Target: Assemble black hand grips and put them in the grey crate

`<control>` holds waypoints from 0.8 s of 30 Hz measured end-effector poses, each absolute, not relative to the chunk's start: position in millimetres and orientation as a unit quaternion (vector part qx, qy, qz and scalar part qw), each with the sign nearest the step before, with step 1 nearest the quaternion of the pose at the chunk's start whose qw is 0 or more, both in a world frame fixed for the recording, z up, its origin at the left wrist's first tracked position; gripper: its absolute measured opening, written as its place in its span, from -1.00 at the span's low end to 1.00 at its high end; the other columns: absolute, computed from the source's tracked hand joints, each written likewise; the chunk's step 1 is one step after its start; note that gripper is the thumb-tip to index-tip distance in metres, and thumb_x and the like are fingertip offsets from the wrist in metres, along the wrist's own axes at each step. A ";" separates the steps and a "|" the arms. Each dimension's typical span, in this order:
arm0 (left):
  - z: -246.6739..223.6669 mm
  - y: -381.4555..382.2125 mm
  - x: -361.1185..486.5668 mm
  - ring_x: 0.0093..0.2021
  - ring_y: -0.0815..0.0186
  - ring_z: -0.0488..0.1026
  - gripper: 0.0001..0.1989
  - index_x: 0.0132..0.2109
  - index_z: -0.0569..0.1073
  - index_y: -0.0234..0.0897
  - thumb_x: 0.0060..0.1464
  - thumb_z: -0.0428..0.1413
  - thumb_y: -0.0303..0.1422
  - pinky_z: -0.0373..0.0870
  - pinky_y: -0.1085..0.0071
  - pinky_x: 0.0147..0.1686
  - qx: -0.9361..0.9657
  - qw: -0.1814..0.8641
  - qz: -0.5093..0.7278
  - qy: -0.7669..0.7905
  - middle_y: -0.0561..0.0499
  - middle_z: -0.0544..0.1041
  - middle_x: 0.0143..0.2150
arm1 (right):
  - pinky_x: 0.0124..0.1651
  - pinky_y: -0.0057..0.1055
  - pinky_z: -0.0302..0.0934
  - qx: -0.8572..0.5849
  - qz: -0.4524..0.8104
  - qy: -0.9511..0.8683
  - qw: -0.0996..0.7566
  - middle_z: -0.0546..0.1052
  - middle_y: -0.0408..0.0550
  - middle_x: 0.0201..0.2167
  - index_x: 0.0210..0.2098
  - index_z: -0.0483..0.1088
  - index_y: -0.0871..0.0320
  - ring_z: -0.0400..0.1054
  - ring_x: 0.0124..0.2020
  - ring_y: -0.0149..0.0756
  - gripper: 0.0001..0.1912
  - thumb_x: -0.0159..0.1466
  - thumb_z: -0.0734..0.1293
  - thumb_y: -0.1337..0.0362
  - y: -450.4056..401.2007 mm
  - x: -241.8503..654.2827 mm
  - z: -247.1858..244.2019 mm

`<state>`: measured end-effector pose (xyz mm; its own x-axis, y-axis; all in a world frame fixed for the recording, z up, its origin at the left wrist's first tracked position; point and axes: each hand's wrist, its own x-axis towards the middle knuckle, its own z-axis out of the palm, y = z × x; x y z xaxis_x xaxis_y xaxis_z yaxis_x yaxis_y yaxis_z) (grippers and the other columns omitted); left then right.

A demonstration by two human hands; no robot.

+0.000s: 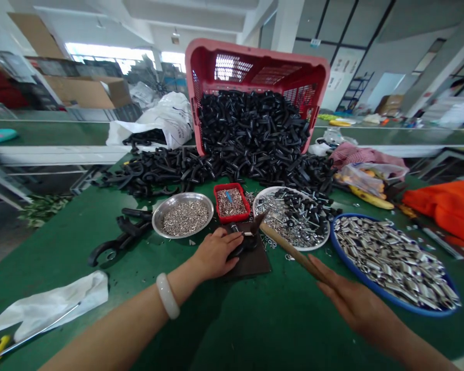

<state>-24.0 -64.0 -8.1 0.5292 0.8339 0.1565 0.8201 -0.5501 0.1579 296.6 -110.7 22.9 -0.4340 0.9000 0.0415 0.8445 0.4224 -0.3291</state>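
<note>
My left hand [217,253], with a white bangle at the wrist, is closed over a black plastic part [236,251] with a small spring on it. The part lies on a dark metal plate [257,264]; my fingers cover most of it. My right hand [344,293] is wrapped round the wooden handle of a hammer [290,248]. The hammer's dark head is just above the plate, beside the spring. Behind the plate are a steel bowl of small metal pins [183,217], a red tray of pins [230,202] and a white dish of screws and black knobs [282,226].
A tipped red crate [257,51] spills black parts [255,129] across the back. On the right stand a blue tray of metal clips [394,263], bananas [371,198] and an orange cloth [444,208]. Curved black parts [121,234], a white cloth [58,304] and a screwdriver [40,330] lie left.
</note>
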 end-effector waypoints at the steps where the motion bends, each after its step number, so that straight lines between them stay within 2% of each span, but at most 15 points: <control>1: -8.8 -64.0 -24.3 -0.08 0.12 0.20 -0.45 0.15 0.19 -0.15 -0.03 0.01 -0.24 0.25 0.21 -0.16 0.874 0.032 0.111 0.473 0.03 0.29 0.13 | -0.16 -0.28 0.34 -0.516 0.116 -0.839 0.126 0.46 -0.02 -0.09 0.20 -0.01 0.04 0.40 -0.15 -0.19 -0.49 0.26 0.06 0.20 -111.8 295.6 24.2; 3: -9.5 -64.3 -24.5 -0.07 0.11 0.20 -0.44 0.16 0.18 -0.15 -0.04 0.01 -0.23 0.26 0.20 -0.17 0.872 0.030 0.116 0.474 0.04 0.27 0.14 | -0.13 -0.30 0.33 -0.519 0.070 -0.833 0.177 0.40 0.00 -0.01 0.23 -0.08 0.04 0.36 -0.09 -0.18 -0.45 0.26 0.09 0.21 -113.9 294.6 25.2; 5: -9.2 -64.7 -24.4 -0.07 0.10 0.20 -0.43 0.16 0.16 -0.13 -0.03 0.01 -0.24 0.26 0.19 -0.18 0.870 0.029 0.117 0.478 0.05 0.26 0.16 | -0.19 -0.33 0.36 -0.526 0.047 -0.828 0.187 0.43 0.05 -0.05 0.24 -0.12 0.08 0.40 -0.15 -0.17 -0.44 0.26 0.08 0.23 -113.8 294.6 24.2; 8: -7.8 -65.0 -24.2 -0.07 0.11 0.20 -0.44 0.16 0.16 -0.11 -0.03 0.01 -0.25 0.27 0.20 -0.20 0.871 0.031 0.115 0.477 0.06 0.26 0.15 | -0.35 -0.39 0.40 -0.504 0.096 -0.851 0.114 0.53 -0.03 -0.21 0.22 -0.05 0.04 0.46 -0.34 -0.23 -0.48 0.27 0.05 0.26 -107.3 295.7 26.0; 10: -7.5 -64.8 -24.6 -0.07 0.12 0.20 -0.45 0.15 0.17 -0.13 -0.03 0.02 -0.25 0.27 0.21 -0.19 0.873 0.034 0.113 0.474 0.05 0.27 0.14 | -0.29 -0.40 0.39 -0.479 0.122 -0.865 0.087 0.51 -0.11 -0.16 0.20 -0.03 -0.04 0.46 -0.30 -0.27 -0.50 0.27 0.05 0.26 -102.5 295.8 32.5; 13: -9.2 -64.7 -26.4 -0.06 0.13 0.19 -0.43 0.17 0.16 -0.15 -0.02 0.01 -0.24 0.24 0.21 -0.15 0.873 0.036 0.113 0.473 0.05 0.25 0.16 | -0.18 -0.37 0.35 -0.493 0.081 -0.853 0.154 0.38 -0.14 0.01 0.22 -0.10 -0.06 0.41 -0.17 -0.24 -0.47 0.26 0.07 0.24 -102.4 292.7 41.0; 16: -11.5 -64.5 -28.5 -0.04 0.13 0.17 -0.42 0.18 0.14 -0.15 -0.02 0.00 -0.21 0.21 0.20 -0.11 0.869 0.044 0.119 0.479 0.06 0.25 0.16 | -0.22 -0.35 0.37 -0.515 0.034 -0.830 0.211 0.40 -0.05 0.00 0.24 -0.13 0.00 0.42 -0.20 -0.19 -0.42 0.25 0.09 0.23 -106.4 289.2 36.3; 19: -11.2 -63.3 -29.5 -0.03 0.14 0.18 -0.45 0.15 0.19 -0.17 -0.02 0.01 -0.19 0.21 0.21 -0.10 0.867 0.054 0.125 0.479 0.05 0.27 0.14 | -0.34 -0.36 0.39 -0.504 0.088 -0.849 0.135 0.50 -0.06 -0.16 0.21 -0.04 -0.03 0.46 -0.32 -0.20 -0.47 0.24 0.08 0.24 -103.3 290.0 28.6; 21: -9.9 -61.9 -29.7 -0.03 0.15 0.20 -0.49 0.11 0.25 -0.17 -0.02 0.01 -0.20 0.21 0.22 -0.10 0.870 0.057 0.123 0.475 0.04 0.29 0.13 | -0.33 -0.34 0.39 -0.495 0.129 -0.856 0.078 0.53 -0.10 -0.21 0.20 -0.01 -0.06 0.46 -0.33 -0.21 -0.50 0.25 0.06 0.24 -98.1 291.4 30.8; 24: -9.3 -60.6 -30.3 -0.03 0.17 0.22 -0.51 0.09 0.27 -0.16 -0.03 0.02 -0.21 0.21 0.23 -0.09 0.873 0.063 0.125 0.468 0.06 0.30 0.12 | -0.20 -0.30 0.36 -0.492 0.128 -0.857 0.089 0.48 -0.13 -0.11 0.20 -0.04 -0.10 0.43 -0.21 -0.21 -0.50 0.26 0.06 0.20 -96.3 290.0 42.0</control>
<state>-30.3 -60.6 -9.3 0.5307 0.8325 0.1591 0.8013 -0.5540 0.2258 290.0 -96.3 42.0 -0.5003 0.8655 0.0262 0.8199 0.4832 -0.3070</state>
